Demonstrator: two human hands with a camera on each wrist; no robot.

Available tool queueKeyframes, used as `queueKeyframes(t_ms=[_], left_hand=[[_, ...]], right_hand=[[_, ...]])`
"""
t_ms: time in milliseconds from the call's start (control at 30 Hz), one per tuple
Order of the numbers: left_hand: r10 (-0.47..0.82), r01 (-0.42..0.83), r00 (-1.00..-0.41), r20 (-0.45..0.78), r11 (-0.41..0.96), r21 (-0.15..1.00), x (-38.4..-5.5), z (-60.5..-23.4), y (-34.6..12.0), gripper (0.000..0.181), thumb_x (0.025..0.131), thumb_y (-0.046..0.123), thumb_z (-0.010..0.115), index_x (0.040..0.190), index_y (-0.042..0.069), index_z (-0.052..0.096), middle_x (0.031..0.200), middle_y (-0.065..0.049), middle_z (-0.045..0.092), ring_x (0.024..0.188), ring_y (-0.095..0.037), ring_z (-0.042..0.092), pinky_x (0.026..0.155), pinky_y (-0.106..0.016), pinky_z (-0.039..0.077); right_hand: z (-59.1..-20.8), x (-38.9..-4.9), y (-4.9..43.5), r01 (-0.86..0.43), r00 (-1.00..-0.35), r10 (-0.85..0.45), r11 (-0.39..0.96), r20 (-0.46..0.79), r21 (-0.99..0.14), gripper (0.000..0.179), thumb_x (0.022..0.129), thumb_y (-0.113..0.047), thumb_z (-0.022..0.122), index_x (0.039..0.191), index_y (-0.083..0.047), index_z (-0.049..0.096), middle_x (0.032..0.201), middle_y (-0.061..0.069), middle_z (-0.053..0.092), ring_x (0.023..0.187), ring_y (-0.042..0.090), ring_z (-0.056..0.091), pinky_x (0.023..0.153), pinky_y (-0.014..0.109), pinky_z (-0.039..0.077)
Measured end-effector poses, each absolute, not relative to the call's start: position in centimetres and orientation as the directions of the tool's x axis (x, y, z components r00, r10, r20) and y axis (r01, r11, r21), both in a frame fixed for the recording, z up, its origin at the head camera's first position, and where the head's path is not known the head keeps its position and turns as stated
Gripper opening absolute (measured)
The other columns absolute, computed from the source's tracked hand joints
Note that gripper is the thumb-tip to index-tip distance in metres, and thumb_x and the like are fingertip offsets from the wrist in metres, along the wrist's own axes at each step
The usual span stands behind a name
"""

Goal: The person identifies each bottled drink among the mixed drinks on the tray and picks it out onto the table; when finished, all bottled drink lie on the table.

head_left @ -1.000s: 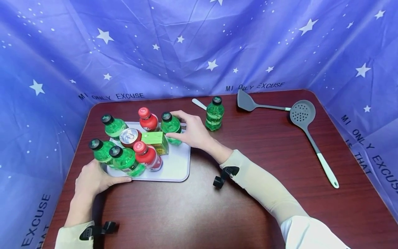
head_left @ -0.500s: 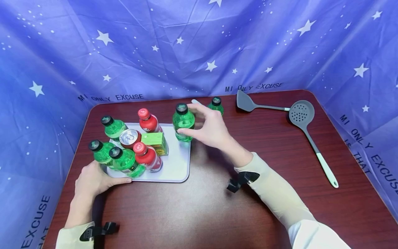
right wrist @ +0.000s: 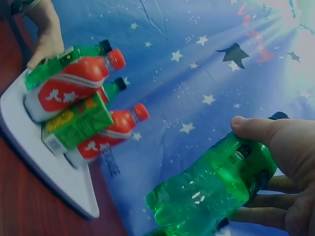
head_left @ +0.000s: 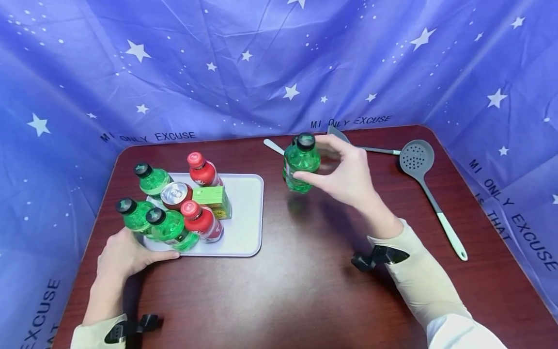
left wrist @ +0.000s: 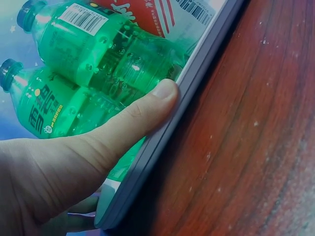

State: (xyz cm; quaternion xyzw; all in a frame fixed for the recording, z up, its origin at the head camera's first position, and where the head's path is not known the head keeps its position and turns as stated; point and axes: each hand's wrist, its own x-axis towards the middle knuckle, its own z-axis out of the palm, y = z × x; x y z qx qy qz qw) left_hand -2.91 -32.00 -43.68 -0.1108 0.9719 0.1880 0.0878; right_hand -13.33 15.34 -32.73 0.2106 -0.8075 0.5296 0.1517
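My right hand (head_left: 346,177) holds a green soda bottle (head_left: 303,165) upright above the table, right of the tray. In the right wrist view the thumb lies along one side of that bottle and the fingers wrap the other. My left hand (head_left: 124,254) grips the near left corner of the white tray (head_left: 244,240), its thumb (left wrist: 142,115) along the rim. On the tray, beside that hand, several green bottles (head_left: 167,230) stand with red bottles (head_left: 202,221), a soda can (head_left: 176,195) and a green drink carton (head_left: 212,201).
Another green bottle (head_left: 285,167) shows mostly hidden behind the held one. A pale handle (head_left: 273,146) lies near the back edge. At right lie a grey spatula (head_left: 337,134) and a grey slotted skimmer (head_left: 417,157). Starry blue cloth (head_left: 244,87) surrounds the table.
My right hand has lifted the green bottle off the tray's right side and carried it rightward, in front of the other bottle. The left hand has kept its place at the tray corner.
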Motion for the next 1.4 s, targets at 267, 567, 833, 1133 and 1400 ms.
queueKeyframes(t_ms=[267,567,833,1133,1400], left_hand=[[-0.168,-0.224,-0.968,-0.184,0.91,0.348,-3.0,-43.4,-31.9,0.126,0.052,0.081,0.092,0.141,0.002,0.052,0.127,-0.037,0.066,0.109,-0.057,0.064,0.069,-0.066,0.054],[-0.158,-0.208,-0.974,-0.163,0.911,0.355,-3.2,-43.8,-31.8,0.128,0.051,0.082,0.092,0.141,0.001,0.052,0.127,-0.036,0.066,0.107,-0.057,0.064,0.07,-0.066,0.055],[-0.162,-0.211,-0.973,-0.163,0.91,0.357,-3.0,-43.7,-31.7,0.129,0.052,0.08,0.094,0.145,0.002,0.05,0.128,-0.035,0.066,0.11,-0.057,0.064,0.072,-0.068,0.055],[-0.161,-0.216,-0.972,-0.172,0.901,0.376,-2.9,-43.6,-31.7,0.126,0.055,0.078,0.093,0.147,0.004,0.048,0.133,-0.033,0.065,0.115,-0.056,0.062,0.077,-0.07,0.054],[-0.158,-0.211,-0.974,-0.165,0.898,0.386,-2.7,-43.9,-31.7,0.126,0.055,0.077,0.094,0.147,0.004,0.048,0.132,-0.032,0.065,0.116,-0.056,0.062,0.079,-0.072,0.054]], right_hand=[[-32.3,-13.9,18.3,-0.466,-0.876,-0.125,0.466,0.465,-0.752,0.059,0.069,-0.006,0.1,0.122,-0.005,0.074,0.113,0.013,0.082,0.094,-0.01,0.073,0.077,0.016,0.061],[-33.1,-15.3,21.1,-0.363,-0.914,-0.041,0.525,0.403,-0.77,0.057,0.071,-0.009,0.1,0.122,-0.005,0.073,0.115,0.017,0.081,0.087,-0.011,0.073,0.076,0.013,0.06],[-35.2,-16.6,22.5,-0.284,-0.933,0.013,0.589,0.361,-0.756,0.057,0.076,-0.016,0.097,0.126,-0.008,0.07,0.118,0.015,0.079,0.09,-0.017,0.067,0.08,0.01,0.058],[-37.8,-18.5,22.6,-0.24,-0.949,0.034,0.57,0.315,-0.786,0.056,0.078,-0.017,0.096,0.125,-0.006,0.068,0.119,0.016,0.078,0.089,-0.013,0.066,0.079,0.014,0.06],[-39.1,-19.3,22.2,-0.223,-0.952,0.045,0.575,0.302,-0.787,0.056,0.079,-0.015,0.095,0.125,-0.004,0.067,0.121,0.017,0.077,0.09,-0.017,0.062,0.092,0.021,0.059]])
